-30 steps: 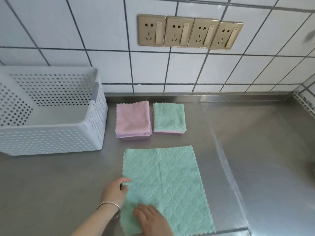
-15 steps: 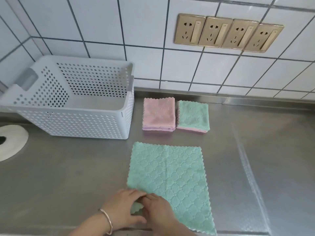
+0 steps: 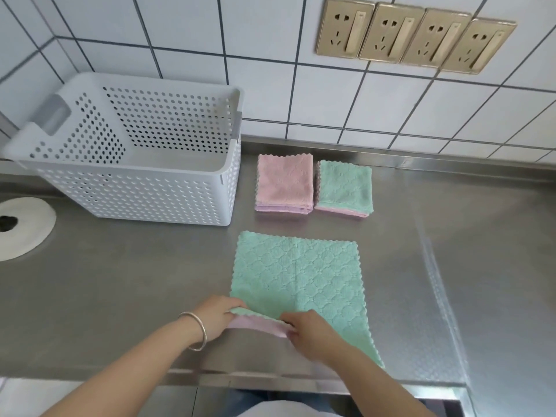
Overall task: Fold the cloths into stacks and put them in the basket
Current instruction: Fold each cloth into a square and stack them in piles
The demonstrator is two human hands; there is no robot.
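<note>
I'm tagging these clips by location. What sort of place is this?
Most likely a kitchen: a stainless steel counter runs along a white tiled wall with a row of four gold power sockets, and a round opening is set in the counter's left end.

Four brass sockets (image 3: 415, 36) on the tiled wall (image 3: 255, 31), above a steel counter (image 3: 120, 281)

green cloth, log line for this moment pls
step: first fold | green cloth: flat, near edge lifted, pink underside up | left hand and right hand: pinch that edge | basket: no cloths seen

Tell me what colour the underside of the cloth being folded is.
Pink, seen in the head view where the cloth's near edge is lifted.
</note>
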